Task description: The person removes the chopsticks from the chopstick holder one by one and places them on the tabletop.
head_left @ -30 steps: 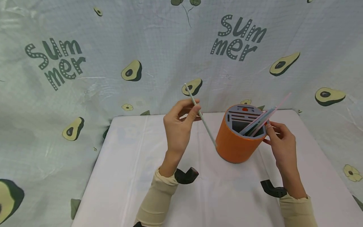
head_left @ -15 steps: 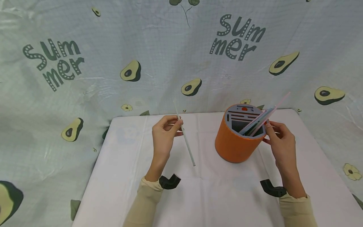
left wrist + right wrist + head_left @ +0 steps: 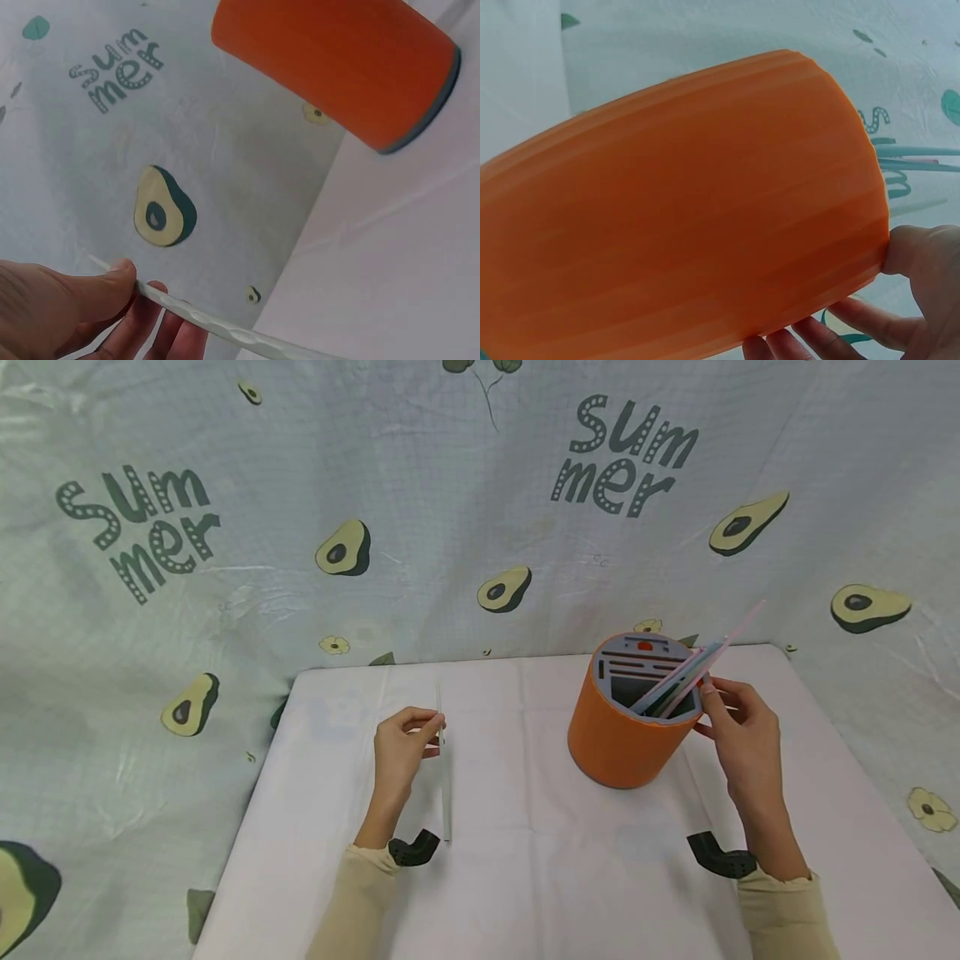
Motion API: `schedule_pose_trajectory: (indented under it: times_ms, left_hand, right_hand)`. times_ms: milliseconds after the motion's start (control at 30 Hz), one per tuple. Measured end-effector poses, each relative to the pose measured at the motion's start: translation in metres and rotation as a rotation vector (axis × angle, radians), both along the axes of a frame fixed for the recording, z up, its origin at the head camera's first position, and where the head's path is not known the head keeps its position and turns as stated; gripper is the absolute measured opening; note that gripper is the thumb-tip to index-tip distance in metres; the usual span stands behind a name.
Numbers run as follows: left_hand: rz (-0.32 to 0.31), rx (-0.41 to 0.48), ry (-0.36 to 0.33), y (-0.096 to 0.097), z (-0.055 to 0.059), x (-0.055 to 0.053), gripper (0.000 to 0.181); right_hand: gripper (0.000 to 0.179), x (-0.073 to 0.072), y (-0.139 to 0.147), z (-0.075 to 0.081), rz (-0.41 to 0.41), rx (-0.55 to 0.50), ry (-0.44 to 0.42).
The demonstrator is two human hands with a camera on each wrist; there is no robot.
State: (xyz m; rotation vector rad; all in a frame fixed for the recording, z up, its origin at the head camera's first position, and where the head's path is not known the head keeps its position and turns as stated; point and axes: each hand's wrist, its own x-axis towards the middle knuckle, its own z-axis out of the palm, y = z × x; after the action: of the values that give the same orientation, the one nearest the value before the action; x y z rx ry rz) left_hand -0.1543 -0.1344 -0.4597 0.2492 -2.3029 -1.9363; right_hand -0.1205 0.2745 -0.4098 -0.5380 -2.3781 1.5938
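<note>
My left hand (image 3: 399, 753) pinches a pale, whitish-green chopstick (image 3: 446, 797) between thumb and fingertips, over the left part of the table. Up close in the left wrist view, the chopstick (image 3: 225, 328) has a scalloped surface and thins toward its far end. On the right stands an orange round utensil holder (image 3: 622, 743) with a grey slotted top (image 3: 637, 667). My right hand (image 3: 744, 735) grips its rim, thumb at the top edge and fingers along the side. Several pink and blue sticks (image 3: 686, 681) lean out of the holder's open compartment.
A white cloth covers the table (image 3: 525, 877). Behind it hangs a pale curtain (image 3: 427, 468) printed with avocados and lettering. Each wrist wears a black camera mount, one on the left (image 3: 414, 848) and one on the right (image 3: 722, 857).
My left hand has moved left and nearer to me with the chopstick, away from the holder. The chopstick now points more straight toward me. My right hand and the holder stay put.
</note>
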Motion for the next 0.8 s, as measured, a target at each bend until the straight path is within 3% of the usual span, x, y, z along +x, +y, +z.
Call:
schedule_pose_trajectory:
  times_ms: [133, 433, 800]
  left_hand:
    - [0.031, -0.085, -0.048, -0.014, -0.013, 0.003, 0.015]
    - [0.089, -0.419, -0.071, -0.035, -0.037, 0.009, 0.018]
    - [0.107, -0.617, -0.071, -0.042, -0.052, 0.009, 0.019]
  right_hand:
    - [0.054, 0.0, 0.0, 0.0, -0.003, 0.0, 0.004]
    - [0.053, -0.001, 0.0, -0.002, -0.01, 0.003, 0.008]
    - [0.054, -0.001, 0.0, -0.001, 0.0, -0.006, 0.002]
